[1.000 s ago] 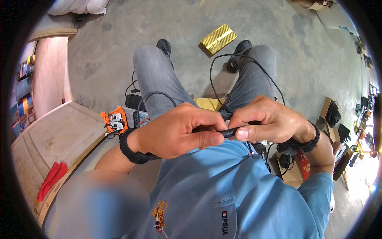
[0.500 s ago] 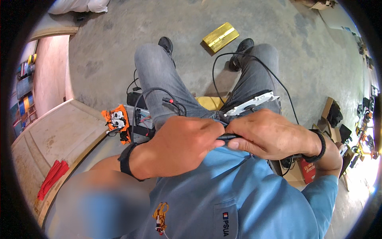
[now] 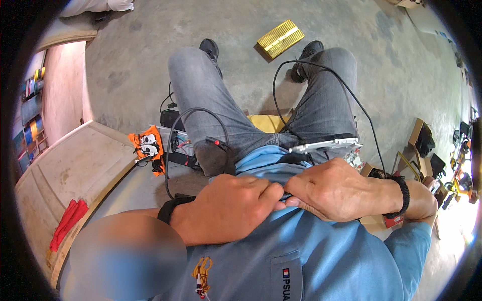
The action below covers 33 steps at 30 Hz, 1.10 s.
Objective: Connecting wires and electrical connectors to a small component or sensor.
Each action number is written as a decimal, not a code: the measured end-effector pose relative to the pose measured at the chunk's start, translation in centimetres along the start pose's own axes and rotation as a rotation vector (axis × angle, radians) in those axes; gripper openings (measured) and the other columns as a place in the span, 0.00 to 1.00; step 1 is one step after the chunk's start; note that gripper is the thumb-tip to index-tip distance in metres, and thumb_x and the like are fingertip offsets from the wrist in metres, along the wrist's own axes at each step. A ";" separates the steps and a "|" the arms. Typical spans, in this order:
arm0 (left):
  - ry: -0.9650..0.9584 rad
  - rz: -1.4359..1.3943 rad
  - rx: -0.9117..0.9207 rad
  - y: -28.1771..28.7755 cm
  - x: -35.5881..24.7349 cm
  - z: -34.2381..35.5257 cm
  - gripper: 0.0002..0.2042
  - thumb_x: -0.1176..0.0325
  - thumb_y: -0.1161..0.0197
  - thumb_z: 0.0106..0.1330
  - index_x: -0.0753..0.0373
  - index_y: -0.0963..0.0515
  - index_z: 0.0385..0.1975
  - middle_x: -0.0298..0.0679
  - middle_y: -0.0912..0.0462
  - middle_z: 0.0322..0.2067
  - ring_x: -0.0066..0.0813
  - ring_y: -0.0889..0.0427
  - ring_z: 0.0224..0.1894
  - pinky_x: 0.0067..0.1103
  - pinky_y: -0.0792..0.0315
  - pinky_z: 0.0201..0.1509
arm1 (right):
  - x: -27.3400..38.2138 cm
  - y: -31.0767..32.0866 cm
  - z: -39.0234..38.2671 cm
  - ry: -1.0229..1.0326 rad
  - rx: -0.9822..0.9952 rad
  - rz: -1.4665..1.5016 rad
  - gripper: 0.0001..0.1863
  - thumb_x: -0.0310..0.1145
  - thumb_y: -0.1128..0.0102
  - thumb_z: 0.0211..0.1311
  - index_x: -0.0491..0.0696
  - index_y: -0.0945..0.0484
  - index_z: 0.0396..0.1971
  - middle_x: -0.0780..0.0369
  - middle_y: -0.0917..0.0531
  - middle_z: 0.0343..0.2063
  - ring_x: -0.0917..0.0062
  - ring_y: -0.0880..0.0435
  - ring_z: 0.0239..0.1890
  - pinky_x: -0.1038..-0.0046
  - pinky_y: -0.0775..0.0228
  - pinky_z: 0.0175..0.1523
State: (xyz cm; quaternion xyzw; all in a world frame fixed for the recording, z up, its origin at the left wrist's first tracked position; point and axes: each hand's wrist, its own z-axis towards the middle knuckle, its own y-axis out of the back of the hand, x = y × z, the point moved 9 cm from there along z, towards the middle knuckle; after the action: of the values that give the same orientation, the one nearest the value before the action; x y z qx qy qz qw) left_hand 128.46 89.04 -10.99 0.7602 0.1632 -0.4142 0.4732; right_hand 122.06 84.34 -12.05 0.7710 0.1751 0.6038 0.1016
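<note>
Against my blue shirt, my left hand [image 3: 241, 208] and my right hand [image 3: 326, 190] both grip a small black cylindrical connector [image 3: 286, 195], mostly hidden between their fingertips. Just above my right hand lies a white flat plate-like part [image 3: 321, 145] at my right thigh, partly edge-on. Black cables [image 3: 374, 130] loop over both thighs; the left loop has a small red-tipped black piece [image 3: 215, 142] beside it.
A gold ribbed metal box [image 3: 280, 38] lies on the concrete floor past my feet. An orange-and-white device [image 3: 146, 143] and electronics stand left, beside a board [image 3: 45, 170] with a red cloth [image 3: 69, 220]. Cardboard boxes [image 3: 419, 133] and assorted gear lie right.
Both hands have moved down toward my chest, still gripping the connector. The white part and the red-tipped piece, earlier hidden behind my hands, now show above them.
</note>
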 end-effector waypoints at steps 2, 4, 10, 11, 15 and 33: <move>-0.013 0.001 0.000 -0.1 -0.3 -0.2 0.13 0.62 0.43 0.68 0.64 0.30 0.27 0.39 0.24 0.21 0.34 0.19 0.24 0.27 0.27 0.23 | 0.1 -0.5 -0.4 0.022 -0.023 -0.018 0.13 0.38 0.43 0.65 0.45 0.32 0.28 0.58 0.25 0.19 0.60 0.20 0.23 0.60 0.29 0.25; -0.028 -0.058 0.021 0.1 -0.7 -0.3 0.13 0.61 0.43 0.68 0.64 0.30 0.27 0.38 0.26 0.20 0.33 0.20 0.22 0.27 0.28 0.22 | 0.6 -0.5 -0.9 0.086 -0.095 0.007 0.14 0.38 0.41 0.64 0.46 0.33 0.26 0.60 0.26 0.18 0.64 0.21 0.22 0.63 0.30 0.23; -0.049 -0.161 0.012 -0.2 -0.6 -0.8 0.12 0.63 0.42 0.68 0.63 0.30 0.27 0.38 0.26 0.19 0.33 0.21 0.21 0.28 0.29 0.22 | 1.0 -0.3 -1.0 0.128 -0.104 0.004 0.16 0.40 0.40 0.63 0.47 0.33 0.25 0.61 0.27 0.17 0.66 0.23 0.20 0.65 0.32 0.22; -0.047 -0.166 0.014 -0.1 -0.5 -0.8 0.12 0.63 0.42 0.68 0.63 0.30 0.27 0.38 0.26 0.19 0.33 0.21 0.21 0.28 0.29 0.22 | 1.0 -0.5 -1.0 0.126 -0.102 0.009 0.16 0.40 0.40 0.63 0.47 0.33 0.25 0.61 0.27 0.17 0.66 0.23 0.20 0.65 0.32 0.22; -0.018 -0.294 -0.005 0.0 0.1 -0.8 0.11 0.62 0.40 0.67 0.63 0.30 0.28 0.40 0.27 0.18 0.37 0.21 0.21 0.30 0.30 0.22 | 0.9 -0.2 -1.0 0.163 -0.127 0.024 0.16 0.40 0.40 0.63 0.47 0.33 0.24 0.62 0.29 0.17 0.68 0.24 0.20 0.67 0.32 0.23; -0.043 0.044 -0.381 6.4 2.6 1.2 0.22 0.78 0.34 0.51 0.63 0.26 0.49 0.45 0.23 0.41 0.46 0.23 0.44 0.35 0.30 0.49 | -4.3 2.4 0.0 -0.186 -0.069 0.501 0.14 0.39 0.52 0.74 0.42 0.26 0.41 0.53 0.21 0.28 0.59 0.19 0.32 0.63 0.29 0.39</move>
State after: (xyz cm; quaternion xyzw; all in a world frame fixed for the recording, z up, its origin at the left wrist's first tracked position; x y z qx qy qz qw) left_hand 133.50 84.45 -9.55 0.6512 0.2117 -0.3814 0.6210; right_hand 121.50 80.41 -15.05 0.8385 -0.0519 0.5423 -0.0093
